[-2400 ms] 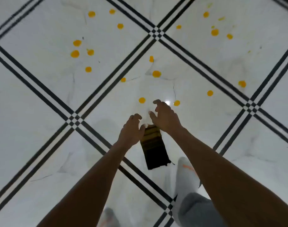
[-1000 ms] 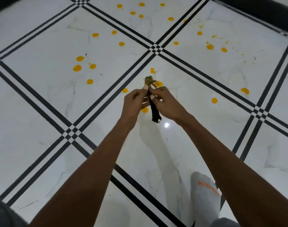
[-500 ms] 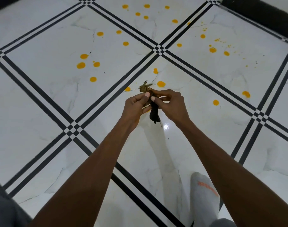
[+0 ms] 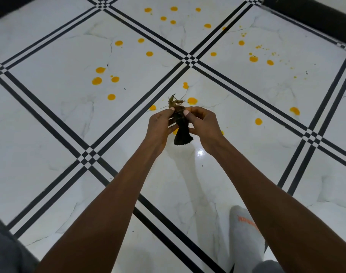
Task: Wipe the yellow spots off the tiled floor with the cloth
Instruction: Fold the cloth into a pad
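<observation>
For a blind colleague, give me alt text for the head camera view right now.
Both hands, left hand and right hand, pinch a dark bunched cloth above a white tiled floor with black lines, where many yellow spots remain unwiped.

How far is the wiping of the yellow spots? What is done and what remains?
Nothing looks done: no wiped patch or smear shows on the tiled floor. In hand: the left hand and right hand both pinch the dark cloth, bunched and held above the floor, frayed end up. Left: the yellow spots lie across several tiles, all apparently untouched, including the nearest one by the cloth.
</observation>
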The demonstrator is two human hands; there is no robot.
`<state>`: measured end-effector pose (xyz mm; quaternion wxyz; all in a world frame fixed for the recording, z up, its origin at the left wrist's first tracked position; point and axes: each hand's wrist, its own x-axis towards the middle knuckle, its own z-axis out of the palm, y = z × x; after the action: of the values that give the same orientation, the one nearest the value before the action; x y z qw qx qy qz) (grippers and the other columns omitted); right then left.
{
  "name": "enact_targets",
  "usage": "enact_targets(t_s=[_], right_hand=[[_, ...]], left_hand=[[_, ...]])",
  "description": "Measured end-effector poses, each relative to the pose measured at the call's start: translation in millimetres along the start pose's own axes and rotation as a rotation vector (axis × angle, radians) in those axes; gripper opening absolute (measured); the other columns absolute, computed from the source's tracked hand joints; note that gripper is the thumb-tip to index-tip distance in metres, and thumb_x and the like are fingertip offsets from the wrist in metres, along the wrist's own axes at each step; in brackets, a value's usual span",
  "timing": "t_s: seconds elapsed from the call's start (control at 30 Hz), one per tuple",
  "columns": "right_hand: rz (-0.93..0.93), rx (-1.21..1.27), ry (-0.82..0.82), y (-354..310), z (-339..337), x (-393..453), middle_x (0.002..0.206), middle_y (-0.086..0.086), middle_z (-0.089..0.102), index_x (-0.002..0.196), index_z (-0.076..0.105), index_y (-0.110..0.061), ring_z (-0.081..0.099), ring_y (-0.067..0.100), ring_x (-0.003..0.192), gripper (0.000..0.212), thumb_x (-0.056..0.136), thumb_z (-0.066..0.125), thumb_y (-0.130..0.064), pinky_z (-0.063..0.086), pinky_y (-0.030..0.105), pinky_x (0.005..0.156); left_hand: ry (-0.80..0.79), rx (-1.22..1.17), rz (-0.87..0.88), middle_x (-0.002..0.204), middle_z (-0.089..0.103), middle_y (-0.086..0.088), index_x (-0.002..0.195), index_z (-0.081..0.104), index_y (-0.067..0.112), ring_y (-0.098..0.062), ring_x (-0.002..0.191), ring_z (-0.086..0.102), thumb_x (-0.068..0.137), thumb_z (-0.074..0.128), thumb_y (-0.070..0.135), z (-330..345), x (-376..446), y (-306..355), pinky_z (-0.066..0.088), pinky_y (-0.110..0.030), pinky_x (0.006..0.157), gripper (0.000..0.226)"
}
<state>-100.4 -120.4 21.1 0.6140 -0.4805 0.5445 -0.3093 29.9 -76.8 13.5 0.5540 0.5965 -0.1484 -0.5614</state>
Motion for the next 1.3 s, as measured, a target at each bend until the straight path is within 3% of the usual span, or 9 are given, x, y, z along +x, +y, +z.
enact_targets(t_s=[0.13, 0.27, 0.5, 0.57, 0.7, 0.9, 1.07, 1.2, 1.3], right_hand=[[0.101, 0.141, -0.046, -7, -1, 0, 0.12, 0.013, 0.074, 0.118, 0.067, -0.012, 0.071, 0.026, 0.113, 0.016, 0.104, 0.063, -0.02, 0.06, 0.032, 0.079], [0.069, 0.112, -0.031, -10, -4, 3, 0.117, 0.012, 0.074, 0.122, 0.064, -0.007, 0.073, 0.026, 0.11, 0.023, 0.104, 0.063, -0.02, 0.061, 0.024, 0.07], [-0.068, -0.032, -0.101, -8, -2, -2, 0.114, 0.006, 0.079, 0.121, 0.072, -0.01, 0.077, 0.019, 0.106, 0.039, 0.087, 0.085, -0.025, 0.065, 0.036, 0.087], [-0.059, 0.034, -0.114, -7, -5, -2, 0.114, 0.009, 0.079, 0.12, 0.074, -0.007, 0.077, 0.022, 0.108, 0.031, 0.09, 0.081, -0.016, 0.065, 0.037, 0.089], [0.033, 0.14, -0.145, -8, -5, -1, 0.117, 0.013, 0.078, 0.121, 0.073, -0.003, 0.076, 0.025, 0.111, 0.03, 0.095, 0.075, -0.018, 0.063, 0.036, 0.089], [0.078, 0.075, -0.093, -12, -3, 1, 0.123, 0.015, 0.075, 0.125, 0.07, -0.004, 0.071, 0.031, 0.118, 0.031, 0.099, 0.07, -0.021, 0.059, 0.039, 0.092], [0.197, 0.289, -0.116, -16, -11, 0, 0.116, 0.01, 0.076, 0.129, 0.06, -0.01, 0.074, 0.026, 0.107, 0.025, 0.107, 0.057, -0.023, 0.062, 0.039, 0.083], [0.057, 0.015, 0.032, -19, -21, 1, 0.108, 0.006, 0.072, 0.114, 0.05, -0.024, 0.071, 0.023, 0.101, 0.01, 0.111, 0.046, -0.033, 0.063, 0.039, 0.079], [0.006, -0.03, 0.129, -21, -35, -1, 0.116, 0.008, 0.073, 0.113, 0.05, -0.027, 0.073, 0.023, 0.106, 0.011, 0.111, 0.045, -0.036, 0.064, 0.041, 0.081]], left_hand=[[0.06, -0.079, -0.071, 0.105, 0.071, -0.009, 0.112, 0.067, 0.011, -0.025, 0.112, 0.067, 0.107, 0.053, 0.02, 5, 3, 10, 0.058, -0.038, 0.097, 0.018], [-0.035, -0.025, -0.017, 0.108, 0.074, -0.009, 0.121, 0.07, 0.003, -0.025, 0.113, 0.07, 0.104, 0.06, 0.022, -1, 2, 12, 0.061, -0.035, 0.093, 0.027], [-0.043, 0.088, 0.075, 0.109, 0.078, -0.011, 0.117, 0.076, 0.006, -0.019, 0.101, 0.077, 0.096, 0.074, 0.025, -13, -1, 13, 0.062, -0.027, 0.083, 0.028], [-0.042, 0.109, 0.074, 0.107, 0.078, -0.009, 0.116, 0.076, 0.006, -0.019, 0.102, 0.076, 0.098, 0.071, 0.024, -13, -2, 15, 0.062, -0.025, 0.081, 0.026], [-0.038, 0.086, 0.037, 0.111, 0.073, -0.011, 0.115, 0.073, 0.008, -0.024, 0.112, 0.069, 0.104, 0.059, 0.018, -9, 0, 19, 0.058, -0.04, 0.1, 0.02], [-0.082, 0.024, 0.006, 0.11, 0.075, -0.008, 0.113, 0.071, 0.011, -0.023, 0.112, 0.071, 0.105, 0.058, 0.019, -6, -2, 21, 0.061, -0.031, 0.086, 0.017], [0.026, -0.144, -0.04, 0.108, 0.072, -0.01, 0.106, 0.067, 0.018, -0.024, 0.107, 0.067, 0.106, 0.048, 0.019, -2, -1, 25, 0.056, -0.046, 0.101, 0.019], [0.013, -0.195, -0.101, 0.121, 0.076, -0.012, 0.125, 0.069, 0.012, -0.029, 0.117, 0.071, 0.102, 0.06, 0.031, -13, 9, 22, 0.057, -0.045, 0.103, 0.031], [-0.01, 0.004, -0.056, 0.125, 0.074, -0.016, 0.133, 0.064, 0.007, -0.03, 0.119, 0.071, 0.099, 0.069, 0.026, -13, 14, 10, 0.06, -0.044, 0.099, 0.04]])
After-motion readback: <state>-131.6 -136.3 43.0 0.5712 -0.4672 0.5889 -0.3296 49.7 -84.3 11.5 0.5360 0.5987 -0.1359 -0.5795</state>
